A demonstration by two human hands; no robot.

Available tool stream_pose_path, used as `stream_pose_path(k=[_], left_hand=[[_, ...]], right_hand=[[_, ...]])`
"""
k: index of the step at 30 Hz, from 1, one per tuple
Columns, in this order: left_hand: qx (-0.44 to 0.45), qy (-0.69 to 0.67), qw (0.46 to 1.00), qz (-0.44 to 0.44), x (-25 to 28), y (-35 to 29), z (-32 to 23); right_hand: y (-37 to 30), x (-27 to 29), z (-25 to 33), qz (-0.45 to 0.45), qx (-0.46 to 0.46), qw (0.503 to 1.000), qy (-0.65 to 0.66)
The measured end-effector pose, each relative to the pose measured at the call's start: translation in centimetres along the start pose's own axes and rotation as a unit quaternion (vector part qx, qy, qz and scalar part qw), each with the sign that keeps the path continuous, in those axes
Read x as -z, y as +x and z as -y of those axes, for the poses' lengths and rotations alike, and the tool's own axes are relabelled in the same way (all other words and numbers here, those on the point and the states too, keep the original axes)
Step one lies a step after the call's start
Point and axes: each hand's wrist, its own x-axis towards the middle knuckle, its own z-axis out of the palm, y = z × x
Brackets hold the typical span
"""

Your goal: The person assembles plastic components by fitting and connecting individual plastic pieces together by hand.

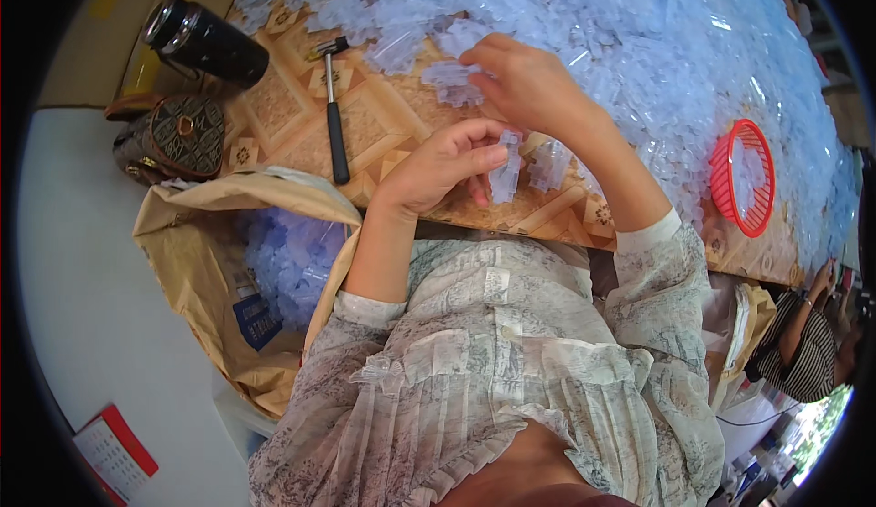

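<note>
My left hand [445,166] is closed around a few clear plastic pieces [505,171], flat and notched at the edges, held upright by the table's near edge. My right hand [529,80] is just beyond it, its fingers bent and a gap showing between thumb and forefinger. Nothing shows in its grip. Beside those fingertips lies a small cluster of clear pieces [451,81] on the table. Another small group [549,166] rests to the right of my left hand. A huge heap of similar bluish, see-through pieces [630,51] spreads over the far and right side.
A black-handled hammer [337,128] lies on the patterned table [388,110]. Left of it are a dark flask [208,41] and a brown patterned bag [173,137]. An open paper sack [196,270] holds more pieces. A red basket [741,178] stands right; another person [796,347] is beyond.
</note>
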Motion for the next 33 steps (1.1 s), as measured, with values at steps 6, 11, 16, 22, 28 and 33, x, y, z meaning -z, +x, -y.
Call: stream_pose_path(k=[6,11,16,22,28,33], left_hand=[[-0.021,-0.036,0.999,-0.009,-0.9,1.3,-0.6],[-0.025,-0.050,0.998,-0.036,-1.3,1.8,-0.5],[-0.064,-0.055,0.994,-0.067,-1.0,2.4,0.0],[-0.094,-0.131,0.984,-0.071,-1.2,3.7,-0.3],[-0.067,-0.187,0.979,-0.051,-1.8,4.3,0.1],[-0.072,-0.184,0.978,-0.074,-1.7,4.1,0.2]], right_hand=[[-2.4,2.5,-3.6,-0.091,-0.184,0.968,-0.141],[-3.0,3.1,-5.0,-0.047,-0.184,0.982,-0.004],[-3.8,4.1,-4.9,-0.077,-0.234,0.961,0.122],[-5.2,4.4,-2.9,-0.105,-0.251,0.935,0.227],[-6.5,4.0,-1.7,-0.132,-0.269,0.876,0.378],[-7.0,4.2,-1.3,-0.115,-0.279,0.817,0.491]])
